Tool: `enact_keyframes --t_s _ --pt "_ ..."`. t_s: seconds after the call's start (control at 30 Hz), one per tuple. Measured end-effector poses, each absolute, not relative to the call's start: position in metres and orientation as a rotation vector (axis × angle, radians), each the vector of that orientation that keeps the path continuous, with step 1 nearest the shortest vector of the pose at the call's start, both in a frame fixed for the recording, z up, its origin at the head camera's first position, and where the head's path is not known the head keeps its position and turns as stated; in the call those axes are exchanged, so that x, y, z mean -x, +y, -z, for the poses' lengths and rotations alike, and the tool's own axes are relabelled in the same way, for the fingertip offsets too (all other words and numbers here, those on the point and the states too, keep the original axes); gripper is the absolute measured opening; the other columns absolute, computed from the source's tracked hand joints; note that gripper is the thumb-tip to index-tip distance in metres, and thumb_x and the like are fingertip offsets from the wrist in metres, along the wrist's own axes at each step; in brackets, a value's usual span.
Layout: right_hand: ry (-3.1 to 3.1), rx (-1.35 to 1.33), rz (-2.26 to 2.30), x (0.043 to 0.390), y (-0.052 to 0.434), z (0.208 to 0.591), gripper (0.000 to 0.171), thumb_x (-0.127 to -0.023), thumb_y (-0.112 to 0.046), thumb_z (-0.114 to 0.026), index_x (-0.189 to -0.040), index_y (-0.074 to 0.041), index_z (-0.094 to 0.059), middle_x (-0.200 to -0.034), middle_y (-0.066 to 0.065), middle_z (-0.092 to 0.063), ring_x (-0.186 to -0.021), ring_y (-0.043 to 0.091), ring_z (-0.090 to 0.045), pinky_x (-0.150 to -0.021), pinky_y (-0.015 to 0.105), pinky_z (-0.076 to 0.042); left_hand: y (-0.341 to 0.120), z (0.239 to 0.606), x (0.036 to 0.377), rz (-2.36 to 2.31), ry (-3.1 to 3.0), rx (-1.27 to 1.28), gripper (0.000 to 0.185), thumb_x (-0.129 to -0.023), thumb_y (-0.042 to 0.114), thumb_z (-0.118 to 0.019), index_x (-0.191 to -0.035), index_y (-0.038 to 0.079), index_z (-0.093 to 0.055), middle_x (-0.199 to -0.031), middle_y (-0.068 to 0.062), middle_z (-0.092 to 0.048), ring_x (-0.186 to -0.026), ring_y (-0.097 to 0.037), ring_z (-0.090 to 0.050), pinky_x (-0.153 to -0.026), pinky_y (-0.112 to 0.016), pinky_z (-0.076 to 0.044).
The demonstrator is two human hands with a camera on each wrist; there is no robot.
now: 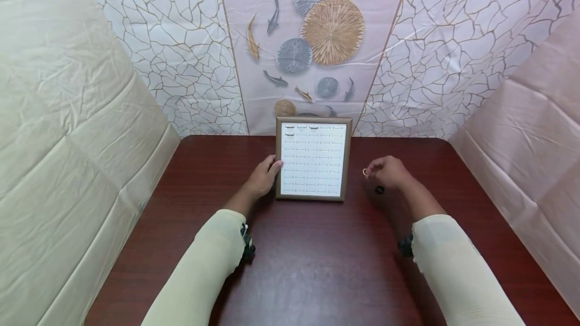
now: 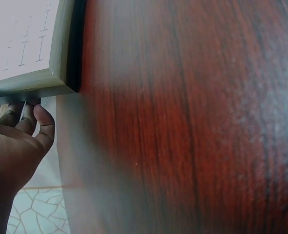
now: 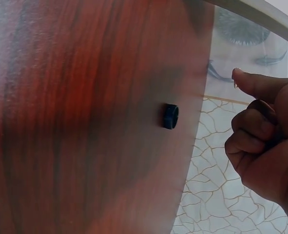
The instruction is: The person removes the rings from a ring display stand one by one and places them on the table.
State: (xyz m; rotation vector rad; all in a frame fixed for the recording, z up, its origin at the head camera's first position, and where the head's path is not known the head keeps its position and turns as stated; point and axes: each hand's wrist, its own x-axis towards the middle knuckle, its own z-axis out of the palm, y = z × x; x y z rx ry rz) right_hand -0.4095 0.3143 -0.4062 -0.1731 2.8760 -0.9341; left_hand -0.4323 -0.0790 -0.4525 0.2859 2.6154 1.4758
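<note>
A wood-framed white board with rows of small slots stands upright on the table; several slim dark bands sit in its top two rows. My left hand grips the board's left edge, thumb towards the front. In the left wrist view the fingers of that hand reach behind the frame. To the board's right, my right hand pinches a small gold ring between thumb and fingertips, apart from the board. Below that hand a black ring rests on the table, seen larger in the right wrist view.
The dark red wooden table has a glossy surface. Behind it hangs a patterned cloth, and pale padded cloth walls slope down on both sides. A dark wrist device sits at the right sleeve.
</note>
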Motion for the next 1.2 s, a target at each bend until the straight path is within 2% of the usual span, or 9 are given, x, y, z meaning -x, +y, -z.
enact_keyframes --t_s 0.17,0.3,0.47,0.8,0.93,1.2 --pt "2.858 0.167 0.889 0.412 0.316 0.415 0.011 -0.102 -0.004 -0.069 -0.099 0.001 -0.078 -0.105 0.021 -0.081 -0.083 0.02 -0.062 -0.072 0.031 -0.048 -0.079 0.452 0.432 -1.463 2.62 -0.278 0.07 -0.117 0.056 -0.041 -0.169 0.009 -0.038 -0.169 -0.02 -0.047 -0.161 -0.038 -0.04 -0.133 -0.059 -0.031" --pt "2.874 0.18 0.876 0.411 0.316 0.418 0.011 -0.1 -0.004 -0.071 -0.095 0.0 -0.079 -0.105 0.018 -0.081 -0.086 0.021 -0.062 -0.075 0.03 -0.047 -0.079 0.451 0.432 -1.458 2.624 -0.275 0.072 -0.116 0.057 -0.041 -0.17 0.009 -0.036 -0.171 -0.019 -0.044 -0.163 -0.038 -0.038 -0.134 -0.058 -0.03" --pt "2.862 0.16 0.876 0.412 0.316 0.421 0.009 -0.096 -0.002 -0.073 -0.09 -0.001 -0.08 -0.099 0.012 -0.082 -0.085 0.019 -0.062 -0.077 0.029 -0.048 -0.079 0.451 0.432 -1.455 2.624 -0.276 0.072 -0.116 0.057 -0.042 -0.17 0.01 -0.037 -0.171 -0.018 -0.045 -0.162 -0.037 -0.039 -0.134 -0.058 -0.03" --pt "2.824 0.135 0.799 0.412 0.316 0.43 0.008 -0.094 -0.006 -0.078 -0.088 -0.002 -0.079 -0.076 -0.002 -0.075 -0.073 0.013 -0.057 -0.072 0.028 -0.045 -0.079 0.453 0.433 -1.458 2.624 -0.304 0.071 -0.116 0.055 -0.043 -0.17 0.008 -0.037 -0.171 -0.02 -0.045 -0.162 -0.037 -0.039 -0.134 -0.058 -0.031" --pt "2.83 0.095 0.795 0.413 0.316 0.433 0.007 -0.093 -0.007 -0.081 -0.086 -0.003 -0.08 -0.074 -0.005 -0.075 -0.072 0.013 -0.058 -0.071 0.028 -0.045 -0.08 0.453 0.433 -1.468 2.617 -0.319 0.071 -0.116 0.055 -0.043 -0.169 0.008 -0.038 -0.17 -0.02 -0.046 -0.161 -0.038 -0.04 -0.133 -0.058 -0.032" --pt "2.825 0.092 0.776 0.412 0.315 0.434 0.008 -0.093 -0.007 -0.081 -0.086 -0.004 -0.079 -0.075 -0.003 -0.074 -0.074 0.015 -0.058 -0.072 0.029 -0.044 -0.081 0.454 0.434 -1.48 2.624 -0.332 0.067 -0.117 0.053 -0.044 -0.167 0.008 -0.042 -0.166 -0.02 -0.051 -0.158 -0.037 -0.045 -0.132 -0.057 -0.034"
